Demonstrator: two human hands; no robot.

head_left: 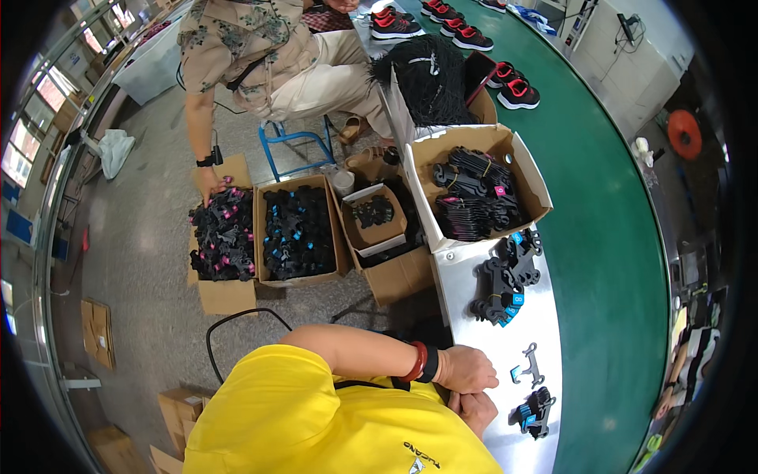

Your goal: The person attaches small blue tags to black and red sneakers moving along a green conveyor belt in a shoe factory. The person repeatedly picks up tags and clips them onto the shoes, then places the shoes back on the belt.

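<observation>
My left hand (467, 370), with a red bracelet and a black band at its wrist, is curled closed at the near edge of the metal table (458, 294). Just below it, my right hand (476, 411) is also closed, partly covered by the left. Whatever lies between the fingers is hidden. To the right of both hands lies a single black plastic shoe hanger (533, 365) with a blue tag. A small stack of black hangers (538, 412) sits nearer me. Farther up the table are bundled hangers (497, 288) with blue tags.
A white carton (422, 193) of banded hangers stands at the table's far end, beside a green conveyor belt (608, 261) carrying black-and-red shoes (519, 93). Cartons of hangers (296, 237) sit on the floor at left. A seated co-worker's hand (209, 183) reaches into one.
</observation>
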